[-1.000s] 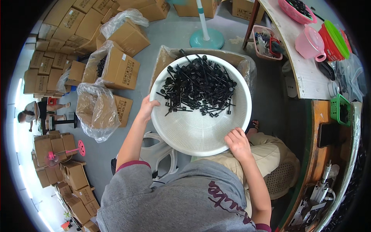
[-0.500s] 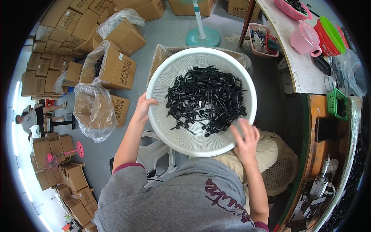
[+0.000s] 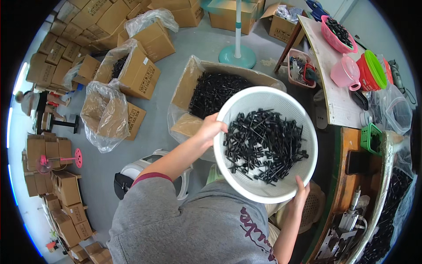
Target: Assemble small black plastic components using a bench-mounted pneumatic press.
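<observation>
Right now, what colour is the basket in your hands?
The basket is white, best seen in the head view.

The basin is white plastic, smooth at the rim and pierced all over its wall with fine holes. The pieces look like black plastic, mostly matt with small glints. The box is dull brown cardboard lined with clear, wrinkled plastic; similar film, creased and shiny, drapes a carton on the left. The shirt is soft, matt grey cloth. The floor is smooth, with a faint sheen. The mug is glossy pink plastic. The bench is worn wood, bearing a fixture of bright, silvery metal.
</observation>
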Motion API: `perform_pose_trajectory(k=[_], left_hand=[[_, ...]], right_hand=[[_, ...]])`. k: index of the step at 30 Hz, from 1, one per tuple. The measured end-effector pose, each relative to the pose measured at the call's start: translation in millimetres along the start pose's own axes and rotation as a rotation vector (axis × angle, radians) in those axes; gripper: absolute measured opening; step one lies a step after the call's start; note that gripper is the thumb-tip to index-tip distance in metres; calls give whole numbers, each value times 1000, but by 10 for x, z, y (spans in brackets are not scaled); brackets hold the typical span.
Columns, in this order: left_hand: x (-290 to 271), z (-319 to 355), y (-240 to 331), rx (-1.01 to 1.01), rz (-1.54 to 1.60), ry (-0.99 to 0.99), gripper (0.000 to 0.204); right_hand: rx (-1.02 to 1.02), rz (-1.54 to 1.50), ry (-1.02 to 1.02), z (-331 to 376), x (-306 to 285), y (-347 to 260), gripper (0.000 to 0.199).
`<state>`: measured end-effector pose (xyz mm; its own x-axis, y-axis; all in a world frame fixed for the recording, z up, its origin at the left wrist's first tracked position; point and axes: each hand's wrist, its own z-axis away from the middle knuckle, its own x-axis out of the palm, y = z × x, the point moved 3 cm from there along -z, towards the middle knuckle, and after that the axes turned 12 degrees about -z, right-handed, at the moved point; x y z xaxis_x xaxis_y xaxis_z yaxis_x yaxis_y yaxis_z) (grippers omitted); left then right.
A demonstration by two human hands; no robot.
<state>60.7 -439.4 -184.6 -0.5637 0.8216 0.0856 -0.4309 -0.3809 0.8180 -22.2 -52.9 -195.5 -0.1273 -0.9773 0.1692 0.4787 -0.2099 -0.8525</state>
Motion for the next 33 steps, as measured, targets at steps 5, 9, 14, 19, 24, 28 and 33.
perform_pose_trajectory(k=[5,9,14,19,24,28,33], left_hand=[[375,-125,97,87,-12,-73,56],[906,-350,4,172,-144,-52,62],[1655,-572,50,295,-216,-79,60],[2377,-436,-236,365,-373,-155,66],[2845,-149,-437,423,-472,-364,65],[3232,32,-922,550,-586,-575,70],[3265,160,-1718,845,-862,-701,64]], right_hand=[[-115,184,-52,-421,-250,-186,37],[-77,91,16,-591,-561,-195,47],[-126,-45,218,-603,-1092,-133,57],[-215,-171,415,-379,-1694,10,65],[-298,-237,669,323,-1963,240,84],[-380,-318,790,974,-2434,688,52],[-359,100,998,1580,-2891,1154,42]])
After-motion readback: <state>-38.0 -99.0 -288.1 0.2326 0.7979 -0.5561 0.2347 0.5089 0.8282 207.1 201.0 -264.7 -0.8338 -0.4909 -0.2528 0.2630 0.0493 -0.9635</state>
